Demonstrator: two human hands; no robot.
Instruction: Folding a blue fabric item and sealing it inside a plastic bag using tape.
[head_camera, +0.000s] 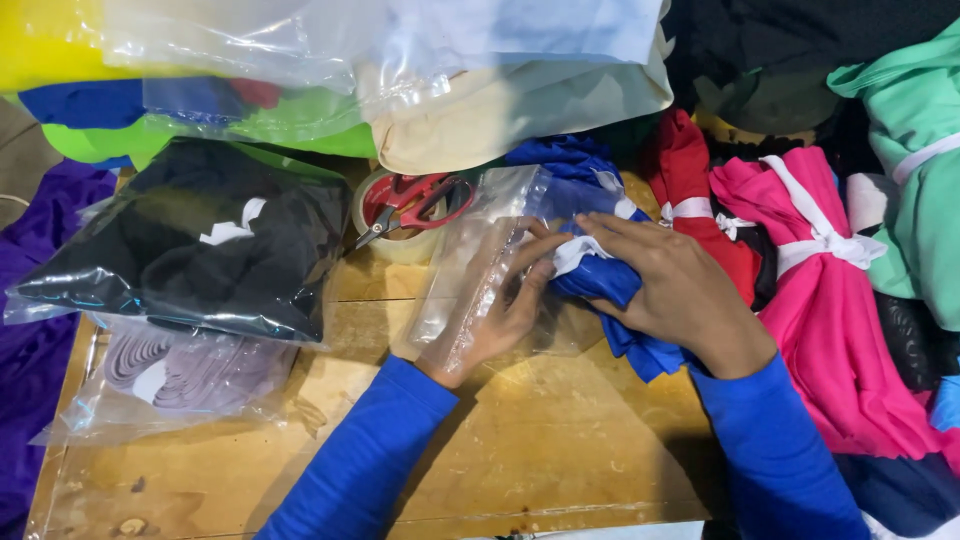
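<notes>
Your left hand (500, 310) holds a clear plastic bag (480, 270) open, fingers inside its mouth; your right hand (670, 285) is closed over a blue bundled garment (600, 270) tied with white strip, pressed at the bag's mouth above the table (540, 440). You look to be mid-bagging; next calls for pushing it in evenly. One pair of red scissors (410, 205) lies on one tape roll (395, 245); two filled bags lie left.

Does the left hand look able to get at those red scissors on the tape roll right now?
Probably yes. The red scissors lie uncovered on the tape roll, just beyond the left hand. But that hand is inside the clear bag, so it would have to slip out first.
</notes>
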